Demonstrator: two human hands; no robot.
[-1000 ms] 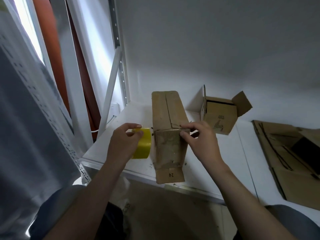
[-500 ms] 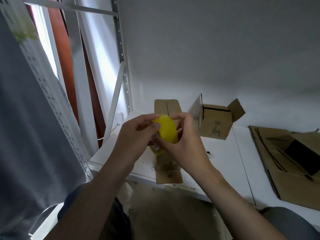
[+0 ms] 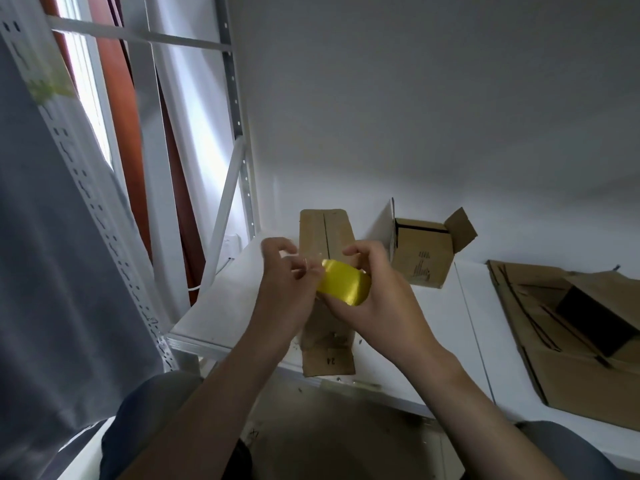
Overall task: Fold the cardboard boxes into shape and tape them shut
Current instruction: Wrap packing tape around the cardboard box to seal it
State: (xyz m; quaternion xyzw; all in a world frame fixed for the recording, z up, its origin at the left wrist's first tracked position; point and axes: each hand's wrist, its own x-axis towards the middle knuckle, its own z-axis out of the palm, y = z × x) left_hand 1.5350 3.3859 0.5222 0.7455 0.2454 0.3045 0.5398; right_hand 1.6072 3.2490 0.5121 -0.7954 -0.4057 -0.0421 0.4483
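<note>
Both bare forearms reach forward and up, wrists close together. The right grip (image 3: 377, 299) cups the tape (image 3: 344, 285) from below, fingers curled round it. The left grip (image 3: 287, 282), fingers bent, pinches the tape's loose end beside the roll

both hands (image 3: 377, 303) gripping yellow tape roll (image 3: 343, 285)

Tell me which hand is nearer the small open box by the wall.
Right. The right hand, holding the yellow tape roll, sits just left of the small open box; the left hand is farther left, beyond the roll.
</note>
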